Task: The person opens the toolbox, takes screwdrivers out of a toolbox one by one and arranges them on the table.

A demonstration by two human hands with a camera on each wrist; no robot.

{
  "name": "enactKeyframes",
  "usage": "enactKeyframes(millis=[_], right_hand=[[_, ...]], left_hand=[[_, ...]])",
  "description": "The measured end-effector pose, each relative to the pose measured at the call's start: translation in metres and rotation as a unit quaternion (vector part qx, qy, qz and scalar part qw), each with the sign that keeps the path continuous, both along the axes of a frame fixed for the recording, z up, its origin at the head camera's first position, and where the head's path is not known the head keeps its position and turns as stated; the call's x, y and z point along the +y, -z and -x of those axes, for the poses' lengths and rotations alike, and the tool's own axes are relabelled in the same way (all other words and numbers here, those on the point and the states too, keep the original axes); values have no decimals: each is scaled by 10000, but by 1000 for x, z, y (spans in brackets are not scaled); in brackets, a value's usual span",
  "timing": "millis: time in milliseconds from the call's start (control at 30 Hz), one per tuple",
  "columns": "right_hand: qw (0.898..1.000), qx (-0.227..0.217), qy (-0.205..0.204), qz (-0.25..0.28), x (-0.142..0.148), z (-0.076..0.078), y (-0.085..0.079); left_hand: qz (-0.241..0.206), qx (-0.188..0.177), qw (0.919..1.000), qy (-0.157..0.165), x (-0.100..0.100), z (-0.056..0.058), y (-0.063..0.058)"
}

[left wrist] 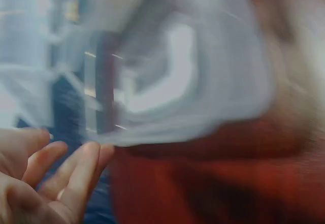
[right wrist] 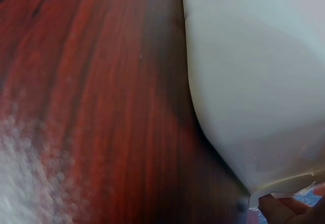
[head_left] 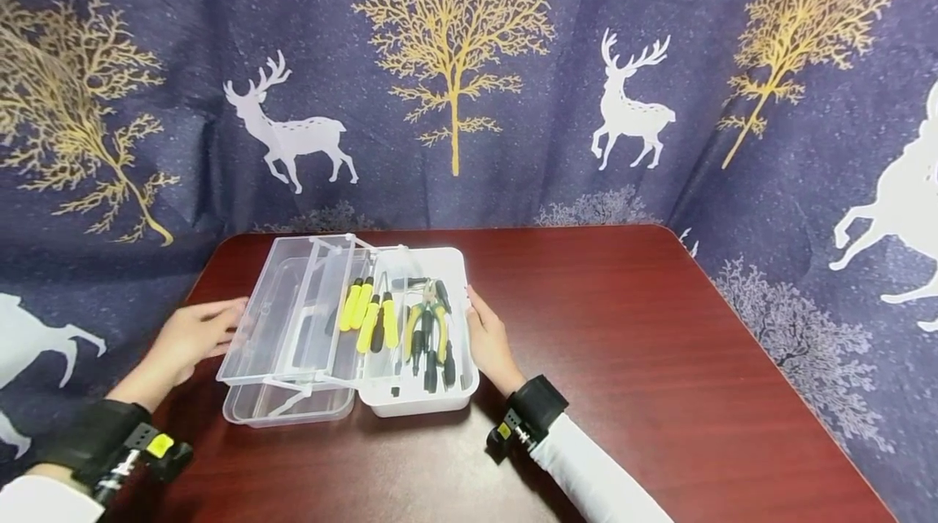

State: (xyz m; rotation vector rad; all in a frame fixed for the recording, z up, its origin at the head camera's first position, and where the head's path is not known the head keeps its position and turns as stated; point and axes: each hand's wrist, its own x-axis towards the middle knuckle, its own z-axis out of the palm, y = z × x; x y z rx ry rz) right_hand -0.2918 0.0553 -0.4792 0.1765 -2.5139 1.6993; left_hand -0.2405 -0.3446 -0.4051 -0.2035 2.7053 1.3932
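Observation:
A white toolbox (head_left: 418,407) stands with its clear lid (head_left: 249,417) and clear tray (head_left: 271,319) swung out to the left on white hinge arms. My left hand (head_left: 201,336) is beside the tray's left edge, its fingers loosely bent and holding nothing; in the left wrist view its fingertips (left wrist: 91,150) are right at the blurred clear plastic. On the other side my right hand (head_left: 493,344) holds the toolbox's right wall, and its fingers (right wrist: 279,211) reach the white latch at the rim. Inside lie yellow-handled screwdrivers (head_left: 369,327), yellow-handled pliers (head_left: 414,327) and several black-handled tools (head_left: 431,372).
The dark red table (head_left: 623,360) extends to the right of the toolbox and in front of it. A blue curtain (head_left: 528,124) printed with deer and trees hangs behind the table and along both sides.

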Motion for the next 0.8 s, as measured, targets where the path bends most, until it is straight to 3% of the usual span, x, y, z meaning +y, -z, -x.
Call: enactKeyframes(millis=[100,233,400,633,800], right_hand=[[10000,18,-20,-1,1,-1,0],[9995,244,-29,-179,2,-3,-2],[9993,256,-25,-261,3,-4,-5],[9988,52,-273,-401,4,0,-12],[9966,61,-160,-811,5,10,-26]], left_hand=[[-473,-353,9980,213,2,-3,-25],[-276,-558,9967,512,11,-10,-42],[-7,-599,9968,531,18,-14,-44],[-83,-729,9963,444,10,-14,-42],[-216,-802,9955,459,10,-14,-42]])
